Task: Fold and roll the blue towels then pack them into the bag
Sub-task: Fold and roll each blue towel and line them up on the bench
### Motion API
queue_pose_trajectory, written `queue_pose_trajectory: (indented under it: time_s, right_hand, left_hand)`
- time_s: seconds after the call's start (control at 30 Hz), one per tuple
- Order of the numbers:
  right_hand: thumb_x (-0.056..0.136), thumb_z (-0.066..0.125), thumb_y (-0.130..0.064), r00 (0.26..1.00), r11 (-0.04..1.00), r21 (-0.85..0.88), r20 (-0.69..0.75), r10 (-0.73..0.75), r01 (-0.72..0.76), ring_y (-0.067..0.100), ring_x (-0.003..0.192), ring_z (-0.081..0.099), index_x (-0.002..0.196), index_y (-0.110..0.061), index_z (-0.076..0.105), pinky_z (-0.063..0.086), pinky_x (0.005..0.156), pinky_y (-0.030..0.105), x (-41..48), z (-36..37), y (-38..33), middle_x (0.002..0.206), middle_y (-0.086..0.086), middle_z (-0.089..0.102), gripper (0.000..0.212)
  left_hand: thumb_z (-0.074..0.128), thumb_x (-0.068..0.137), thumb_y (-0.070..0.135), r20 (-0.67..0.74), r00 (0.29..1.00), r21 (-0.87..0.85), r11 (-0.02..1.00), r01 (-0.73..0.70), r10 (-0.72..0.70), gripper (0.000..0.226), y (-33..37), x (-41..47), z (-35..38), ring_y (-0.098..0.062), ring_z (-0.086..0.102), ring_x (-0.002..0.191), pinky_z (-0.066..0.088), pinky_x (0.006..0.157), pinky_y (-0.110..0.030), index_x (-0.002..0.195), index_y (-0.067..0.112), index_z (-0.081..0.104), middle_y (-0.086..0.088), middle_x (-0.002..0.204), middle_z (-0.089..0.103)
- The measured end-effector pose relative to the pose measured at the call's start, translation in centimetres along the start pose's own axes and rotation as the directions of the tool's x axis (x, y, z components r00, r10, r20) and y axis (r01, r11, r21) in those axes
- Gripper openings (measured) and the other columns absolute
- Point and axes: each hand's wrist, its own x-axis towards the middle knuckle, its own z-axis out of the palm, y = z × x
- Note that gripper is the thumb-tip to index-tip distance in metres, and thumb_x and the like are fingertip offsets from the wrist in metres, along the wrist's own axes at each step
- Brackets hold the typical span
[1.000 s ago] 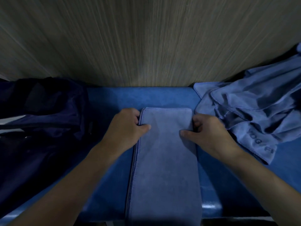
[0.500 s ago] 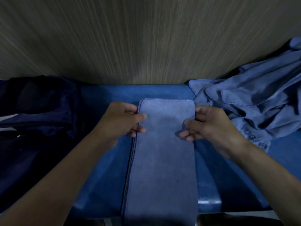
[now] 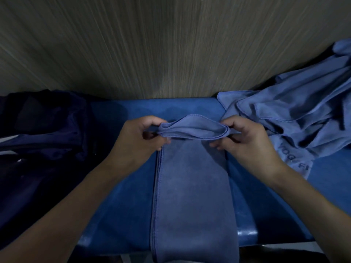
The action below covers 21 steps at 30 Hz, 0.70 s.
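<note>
Now, near end of long folded blue microfibre towel (image 3: 191,196) overhangs front edge of blue padded tabletop (image 3: 121,205). I judge its weight could drag strip off if far end gets tugged.

Mid-strip lies flat. Left hand (image 3: 138,137) pinches far-left corner, right hand (image 3: 245,141) pinches far-right corner. Far end is lifted, curled toward me, sagging between fingers (image 3: 218,146).

Layers gape there, so first turn may start loose or skewed. Crumpled pile of blue towels (image 3: 296,118) just beside right hand could snag. Dark navy fabric bag (image 3: 47,126) far left.

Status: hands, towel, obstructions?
Left hand, right hand pinch far end of folded towel, raised off bench. Bag left, loose towels right. Nothing blocking.
</note>
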Motion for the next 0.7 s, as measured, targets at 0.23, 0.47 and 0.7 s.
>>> queue_pose_trajectory:
  time_s: [0.23,0.47,0.7]
  right_hand:
    - [0.076,0.068,0.01,0.902,0.681,-0.593,0.257,-0.347,0.43,0.018,0.094,0.066,0.077,-0.015,0.054,0.054,0.064,0.041,-0.6,-1.4,1.9,0.113,-0.009,0.063,0.029]
    - [0.076,0.068,0.002,0.872,0.498,-0.72,0.348,-0.344,0.484,0.024,0.101,0.065,0.087,-0.02,0.053,0.051,0.078,0.039,-1.6,-2.3,2.2,0.124,-0.002,0.063,0.029]
    - [0.088,0.058,-0.031,0.838,0.4,-0.749,0.381,-0.39,0.527,0.023,0.093,0.06,0.118,-0.02,0.068,0.043,0.076,0.041,-1.8,-2.2,1.3,0.116,-0.001,0.065,0.034]
  left_hand:
    - [0.063,0.075,-0.024,0.076,0.994,0.081,0.993,-0.084,0.078,0.036,-1.3,-1.2,-0.5,-0.021,0.067,0.06,0.056,0.06,-0.029,0.072,0.012,0.068,0.007,0.101,0.075]
    - [0.072,0.077,-0.005,0.228,0.962,0.398,0.888,-0.232,0.15,0.041,-0.9,-2.0,-0.4,0.006,0.062,0.073,0.045,0.066,-0.014,0.074,0.033,0.06,0.031,0.096,0.068]
    - [0.069,0.079,0.023,0.307,0.926,0.532,0.767,-0.359,0.22,0.033,-0.9,-2.0,-0.9,-0.005,0.057,0.067,0.048,0.065,-0.022,0.108,0.037,0.064,0.028,0.103,0.062]
